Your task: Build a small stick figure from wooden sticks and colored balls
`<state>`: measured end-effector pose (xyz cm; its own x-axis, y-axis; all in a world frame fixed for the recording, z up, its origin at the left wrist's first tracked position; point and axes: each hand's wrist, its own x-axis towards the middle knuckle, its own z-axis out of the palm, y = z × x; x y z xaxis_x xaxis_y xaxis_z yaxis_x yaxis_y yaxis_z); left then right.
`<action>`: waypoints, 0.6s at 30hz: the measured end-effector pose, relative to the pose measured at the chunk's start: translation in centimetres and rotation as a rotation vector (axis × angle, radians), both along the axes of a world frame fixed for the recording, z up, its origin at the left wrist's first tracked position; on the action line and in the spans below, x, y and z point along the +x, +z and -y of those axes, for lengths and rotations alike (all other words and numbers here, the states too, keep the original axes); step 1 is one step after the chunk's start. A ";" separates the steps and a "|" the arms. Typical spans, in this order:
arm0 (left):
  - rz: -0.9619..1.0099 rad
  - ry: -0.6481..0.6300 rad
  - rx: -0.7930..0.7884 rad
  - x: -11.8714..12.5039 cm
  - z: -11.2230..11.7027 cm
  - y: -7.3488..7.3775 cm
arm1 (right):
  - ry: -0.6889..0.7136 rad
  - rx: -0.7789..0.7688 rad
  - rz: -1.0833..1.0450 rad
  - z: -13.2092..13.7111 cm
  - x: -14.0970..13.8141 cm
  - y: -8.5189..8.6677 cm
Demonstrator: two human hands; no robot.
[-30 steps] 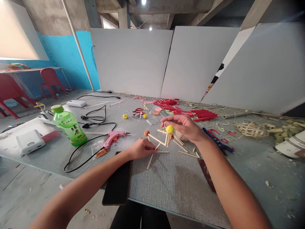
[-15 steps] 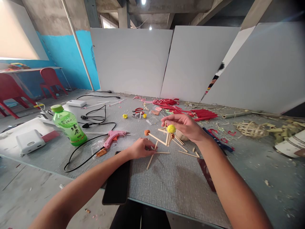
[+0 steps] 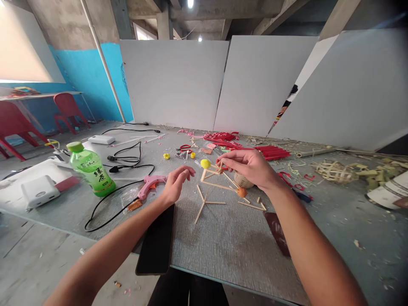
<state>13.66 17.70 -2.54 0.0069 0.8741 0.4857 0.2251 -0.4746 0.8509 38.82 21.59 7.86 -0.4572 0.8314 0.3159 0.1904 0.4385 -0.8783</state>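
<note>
My right hand [image 3: 250,168] pinches a small frame of thin wooden sticks [image 3: 216,180] and holds it above the grey table [image 3: 229,246]. A yellow ball [image 3: 205,163] tips one end of the frame and an orange ball [image 3: 241,192] tips another. My left hand [image 3: 175,185] hovers just left of the frame with its fingers loosely curled and nothing in them. A second piece of joined sticks [image 3: 204,205] lies flat on the table below the frame.
A pink glue gun [image 3: 149,185], a black phone [image 3: 157,240] and black cables [image 3: 124,161] lie to the left. A green bottle [image 3: 92,169] stands beside a white box [image 3: 40,191]. Red strips [image 3: 251,148], red scissors [image 3: 185,148] and bamboo scraps [image 3: 334,171] litter the far side.
My right hand lifted and turned the stick frame, so the yellow ball swung left and the orange ball right. My left hand let go of the sticks on the table and rose.
</note>
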 end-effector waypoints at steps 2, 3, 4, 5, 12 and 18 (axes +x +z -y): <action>0.170 -0.143 -0.053 0.4 -0.1 0.0 | -0.047 0.010 0.057 0.1 -0.1 -0.3; 0.218 -0.221 -0.096 0.6 -0.1 -0.1 | -0.068 0.018 0.083 0.1 -0.2 -0.5; 0.247 -0.286 -0.143 0.8 -0.1 -0.2 | -0.084 0.026 0.101 0.2 -0.4 -0.6; 0.261 -0.334 -0.190 0.9 -0.1 -0.4 | -0.092 0.029 0.111 0.2 -0.5 -0.7; 0.270 -0.484 -0.310 1.3 0.6 -1.0 | -0.027 0.005 0.083 1.2 -1.4 -0.1; 0.304 -0.452 -0.307 2.1 0.7 -1.5 | 0.027 -0.032 0.067 1.5 -1.7 -0.2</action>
<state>15.81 17.00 -4.00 0.3094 0.9171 0.2513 -0.2147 -0.1901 0.9580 37.14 20.09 7.65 -0.4991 0.8275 0.2573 0.2376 0.4162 -0.8777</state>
